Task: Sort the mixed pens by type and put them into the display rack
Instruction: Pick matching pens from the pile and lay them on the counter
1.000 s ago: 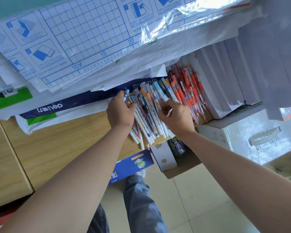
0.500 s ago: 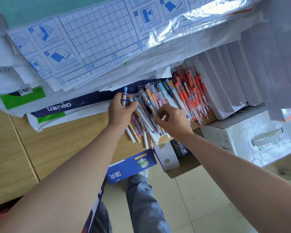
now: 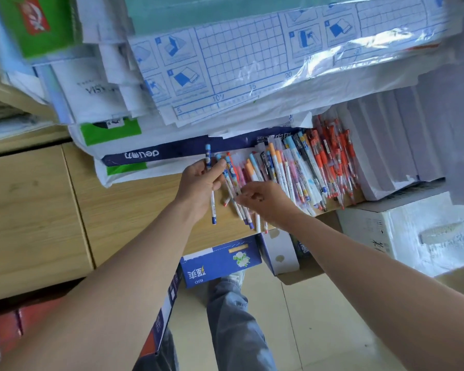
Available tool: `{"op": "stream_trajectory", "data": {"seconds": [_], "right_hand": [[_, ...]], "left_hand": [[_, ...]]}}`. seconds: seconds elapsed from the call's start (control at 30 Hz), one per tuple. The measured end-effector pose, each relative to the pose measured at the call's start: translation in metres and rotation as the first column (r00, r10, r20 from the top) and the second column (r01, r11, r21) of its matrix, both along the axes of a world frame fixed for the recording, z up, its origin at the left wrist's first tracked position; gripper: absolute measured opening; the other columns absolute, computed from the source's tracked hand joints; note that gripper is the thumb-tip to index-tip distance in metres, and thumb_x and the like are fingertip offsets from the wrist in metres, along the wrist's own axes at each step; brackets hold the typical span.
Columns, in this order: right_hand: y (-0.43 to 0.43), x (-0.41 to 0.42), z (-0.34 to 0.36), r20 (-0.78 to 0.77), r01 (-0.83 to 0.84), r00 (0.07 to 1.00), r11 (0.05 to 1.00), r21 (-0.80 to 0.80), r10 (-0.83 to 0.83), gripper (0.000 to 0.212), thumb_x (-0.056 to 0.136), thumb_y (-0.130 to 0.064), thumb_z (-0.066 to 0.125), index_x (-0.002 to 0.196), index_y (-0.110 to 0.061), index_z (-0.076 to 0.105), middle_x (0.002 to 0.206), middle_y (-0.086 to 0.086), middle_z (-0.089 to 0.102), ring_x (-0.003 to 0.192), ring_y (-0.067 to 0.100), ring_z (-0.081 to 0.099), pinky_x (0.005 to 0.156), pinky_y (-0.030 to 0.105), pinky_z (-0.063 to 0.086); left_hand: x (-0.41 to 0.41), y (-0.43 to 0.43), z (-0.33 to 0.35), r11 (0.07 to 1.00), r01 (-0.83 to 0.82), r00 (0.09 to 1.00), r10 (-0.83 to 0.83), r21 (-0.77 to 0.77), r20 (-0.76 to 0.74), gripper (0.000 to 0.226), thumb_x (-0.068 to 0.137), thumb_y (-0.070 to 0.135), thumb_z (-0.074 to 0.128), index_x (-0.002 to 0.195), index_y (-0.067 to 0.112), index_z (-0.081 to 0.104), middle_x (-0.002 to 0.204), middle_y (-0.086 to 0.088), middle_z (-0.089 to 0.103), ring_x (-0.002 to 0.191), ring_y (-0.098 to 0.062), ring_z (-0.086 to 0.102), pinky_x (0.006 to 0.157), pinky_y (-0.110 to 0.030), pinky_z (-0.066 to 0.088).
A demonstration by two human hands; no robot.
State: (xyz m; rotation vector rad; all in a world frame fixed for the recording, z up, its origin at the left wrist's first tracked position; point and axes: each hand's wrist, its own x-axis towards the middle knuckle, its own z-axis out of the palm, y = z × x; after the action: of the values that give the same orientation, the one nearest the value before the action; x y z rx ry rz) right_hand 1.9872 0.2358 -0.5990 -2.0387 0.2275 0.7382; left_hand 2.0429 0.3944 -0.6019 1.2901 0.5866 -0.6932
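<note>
The left hand point(image 3: 198, 183) pinches a blue-capped pen point(image 3: 207, 155); the right hand point(image 3: 265, 200) reaches with bent fingers into the mixed pens point(image 3: 292, 175) on the wooden shelf point(image 3: 134, 210), grip unclear; its wrist could nudge overhanging pens off the edge.

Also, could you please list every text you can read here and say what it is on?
"deli", upside down: dark-blue band of a paper pack.
"5", "10", "15", "20": grid sheet.
"RIO", upside down: blue box.
Too blurred to read: print on the white pack and on the pens.
</note>
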Motion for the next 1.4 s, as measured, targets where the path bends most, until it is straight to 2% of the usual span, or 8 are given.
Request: {"op": "stream_trajectory", "data": {"seconds": [0.13,0.4,0.67,0.9,1.0,1.1,1.17,1.4], "right_hand": [[0.043,0.004,0.007,-0.017,0.011,1.000,0.999,0.033,-0.010,0.018,0.093,-0.026,0.061,0.080,-0.014,0.066,0.066,-0.007,0.059,0.059,0.006,0.053,0.062,0.021,0.044],[0.169,0.002,0.015,-0.020,-0.053,0.998,0.999,0.007,0.053,0.027,0.090,-0.027,0.064,0.083,-0.001,0.068,0.064,0.006,0.061,0.052,0.006,0.049,0.056,0.025,0.037],[0.329,-0.007,0.010,-0.112,-0.072,0.991,0.996,0.056,0.078,0.023,0.088,-0.024,0.067,0.070,-0.010,0.068,0.059,0.002,0.046,0.057,0.009,0.039,0.058,0.026,0.033],[0.466,0.003,-0.001,-0.205,-0.241,0.948,0.970,0.041,0.244,0.029,0.089,-0.035,0.064,0.101,-0.010,0.073,0.086,0.009,0.070,0.056,0.001,0.053,0.060,0.020,0.042],[0.516,0.003,-0.014,-0.185,-0.236,0.955,0.972,-0.004,0.231,0.035,0.089,-0.032,0.065,0.095,0.002,0.070,0.081,0.022,0.065,0.065,0.014,0.048,0.062,0.026,0.034],[0.559,0.005,-0.029,-0.173,-0.195,0.969,0.975,-0.104,0.175,0.039,0.088,-0.028,0.066,0.076,0.008,0.061,0.060,0.015,0.050,0.055,0.014,0.037,0.051,0.025,0.027],[0.583,0.007,-0.039,-0.144,-0.197,0.974,0.967,-0.160,0.175,0.038,0.087,-0.026,0.067,0.062,-0.002,0.052,0.054,0.004,0.037,0.051,0.013,0.031,0.046,0.025,0.021],[0.629,0.006,-0.064,-0.143,-0.219,0.972,0.930,-0.295,0.184,0.034,0.084,-0.026,0.069,0.057,-0.023,0.049,0.066,-0.001,0.052,0.066,0.018,0.049,0.053,0.027,0.031]], "left_hand": [[-0.008,0.038,0.009,0.998,-0.034,0.999,0.036,0.054,-0.023,0.016,0.098,0.012,0.050,0.088,0.010,0.062,0.076,-0.002,0.056,0.063,-0.010,0.053,0.050,-0.018,0.036],[-0.033,0.157,0.013,0.994,0.064,0.998,-0.062,0.084,-0.031,0.030,0.099,0.033,0.047,0.086,0.024,0.072,0.101,-0.002,0.072,0.092,-0.021,0.061,0.093,-0.041,0.043],[-0.061,0.309,0.017,0.992,-0.101,0.994,0.098,0.074,0.039,0.020,0.098,0.026,0.051,0.092,0.022,0.069,0.098,0.006,0.072,0.093,-0.007,0.063,0.079,-0.020,0.042],[-0.072,0.449,0.008,0.966,-0.123,0.990,0.103,0.229,0.096,0.016,0.097,0.026,0.054,0.098,0.016,0.067,0.090,0.009,0.066,0.073,0.013,0.058,0.062,-0.004,0.041],[-0.083,0.506,-0.010,0.842,-0.024,0.980,-0.086,0.540,0.178,0.025,0.094,0.035,0.058,0.100,0.013,0.067,0.098,-0.002,0.068,0.089,-0.010,0.061,0.078,-0.023,0.045],[-0.100,0.559,-0.030,0.445,0.071,0.931,-0.351,0.893,0.100,0.021,0.090,0.028,0.061,0.106,0.016,0.066,0.108,-0.009,0.064,0.103,-0.027,0.056,0.086,-0.037,0.046],[-0.111,0.586,-0.040,0.295,0.096,0.913,-0.406,0.951,0.034,0.021,0.088,0.021,0.062,0.109,0.020,0.064,0.114,-0.009,0.058,0.106,-0.029,0.052,0.087,-0.036,0.043],[-0.112,0.608,-0.057,0.494,0.134,0.907,-0.410,0.859,0.094,0.022,0.091,0.018,0.059,0.113,0.016,0.060,0.106,-0.007,0.060,0.097,-0.024,0.059,0.081,-0.038,0.049]]}}
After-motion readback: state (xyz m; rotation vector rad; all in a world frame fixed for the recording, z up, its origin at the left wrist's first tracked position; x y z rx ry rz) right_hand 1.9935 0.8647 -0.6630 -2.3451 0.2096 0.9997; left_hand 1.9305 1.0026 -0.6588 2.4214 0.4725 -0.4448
